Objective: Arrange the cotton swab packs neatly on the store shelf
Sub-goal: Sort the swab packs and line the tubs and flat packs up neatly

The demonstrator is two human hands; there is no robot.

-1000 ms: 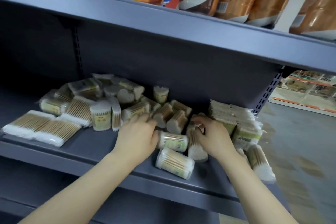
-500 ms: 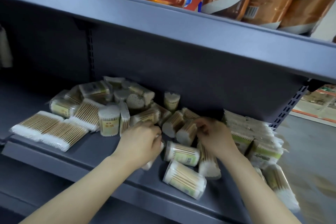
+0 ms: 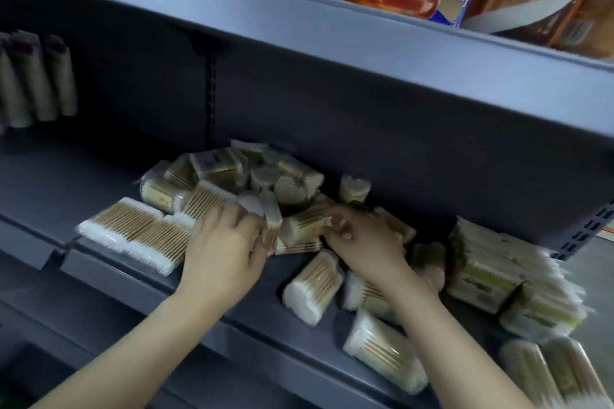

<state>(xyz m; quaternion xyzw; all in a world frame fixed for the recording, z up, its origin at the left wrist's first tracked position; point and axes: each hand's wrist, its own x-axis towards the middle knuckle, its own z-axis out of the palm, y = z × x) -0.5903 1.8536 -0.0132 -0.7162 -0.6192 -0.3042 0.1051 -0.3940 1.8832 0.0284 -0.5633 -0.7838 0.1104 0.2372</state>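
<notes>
The cotton swab packs [image 3: 232, 173] lie in a loose heap on the grey shelf [image 3: 99, 196], mostly toward its back and right. The left hand [image 3: 224, 249] rests palm down with fingers curled over a flat pack standing on edge [image 3: 272, 226], gripping it. The right hand [image 3: 362, 239] curls its fingers round a round pack [image 3: 302, 226] lying on its side, long axis running left to right. Two flat packs [image 3: 133, 232] lie at the left, their sticks pointing toward the front edge. A round pack [image 3: 314, 289] lies on its side just in front of the right hand. Compared with half a second ago, both hands have shifted left and closer together, meeting over the middle of the heap.
</notes>
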